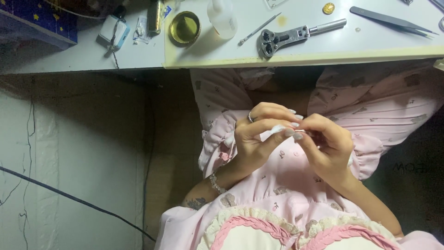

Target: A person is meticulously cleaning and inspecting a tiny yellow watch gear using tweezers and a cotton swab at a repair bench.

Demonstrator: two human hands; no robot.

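Hands meet over a pink dress (296,185), below the white bench (300,51) carrying a case wrench (282,39), tweezers (393,21) and a brass dish (184,28). Left hand (259,139) pinches a white wad (273,132); right hand (326,143) curls closed on a small part (307,134), hard to make out.

Along the frame's top edge, on the pale tabletop (323,46), a round brass dish (184,28) lies left of a clear plastic bottle (222,17); a metal case-opener wrench (296,37) lies right of both, and dark steel tweezers (393,21) lie at upper right.
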